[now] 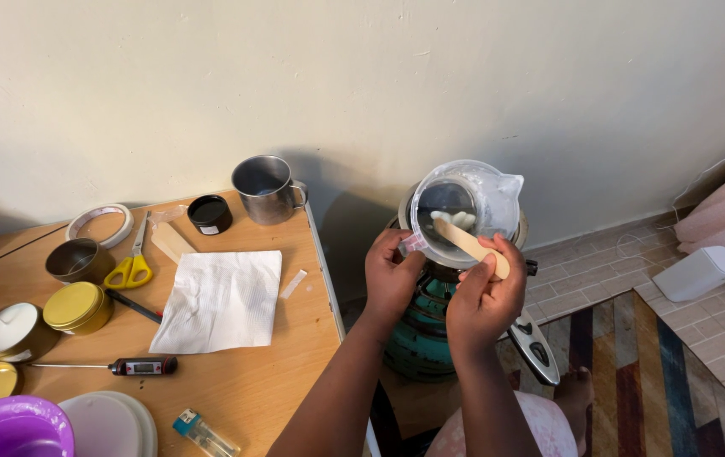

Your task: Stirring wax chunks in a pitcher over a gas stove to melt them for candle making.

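Note:
My left hand [392, 279] grips the handle of a clear plastic measuring jug [464, 207], tilted toward me above a teal stove [417, 326] beside the table. My right hand [485, 296] holds a flat wooden stick [471, 243] with its tip inside the jug, touching a lump of white wax [454, 219]. A pot rim shows just behind the jug.
The wooden table [235, 389] on the left carries a white paper napkin [220, 300], a steel mug [265, 188], a small black jar [210, 214], yellow scissors [132, 262], a tape roll, gold tins, a probe thermometer [129, 366], a lighter and purple bowl. A white box [699, 272] lies on the floor.

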